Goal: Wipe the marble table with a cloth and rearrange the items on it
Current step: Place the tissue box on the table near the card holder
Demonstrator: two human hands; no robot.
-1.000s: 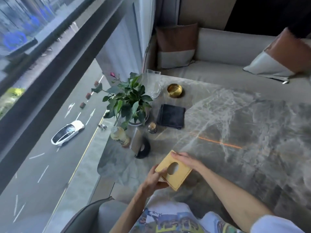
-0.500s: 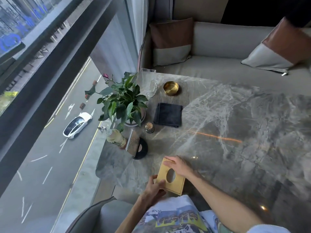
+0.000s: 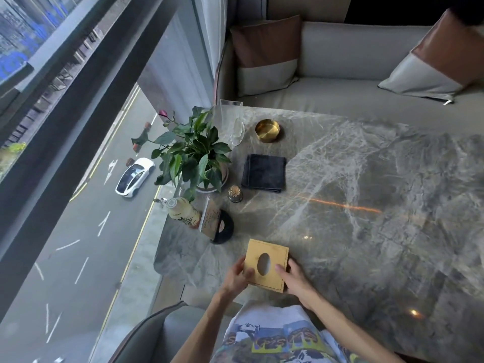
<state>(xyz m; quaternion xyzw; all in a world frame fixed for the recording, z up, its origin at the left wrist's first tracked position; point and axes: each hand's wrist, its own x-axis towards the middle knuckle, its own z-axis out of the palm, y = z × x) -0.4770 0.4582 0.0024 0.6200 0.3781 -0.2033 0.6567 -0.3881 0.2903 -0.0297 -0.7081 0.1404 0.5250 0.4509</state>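
A square wooden tissue box (image 3: 272,255) with an oval hole in its top sits near the front edge of the grey marble table (image 3: 366,200). My left hand (image 3: 235,277) grips its left side and my right hand (image 3: 296,282) grips its right side. A folded dark cloth (image 3: 264,172) lies flat further back. Along the left edge stand a potted plant (image 3: 195,155), a bottle (image 3: 183,212), a small card stand with a black disc (image 3: 217,225), a toothpick holder (image 3: 235,193), a clear glass piece (image 3: 234,121) and a gold dish (image 3: 267,130).
A large window (image 3: 78,127) with a street far below runs along the table's left side. A grey sofa (image 3: 353,82) with two cushions lies beyond the far edge. A grey chair (image 3: 157,331) is at my left, against the near edge.
Both hands turned the wooden box from a diagonal angle to sit square with the table edge. My right hand shifted from its far corner to its right side.
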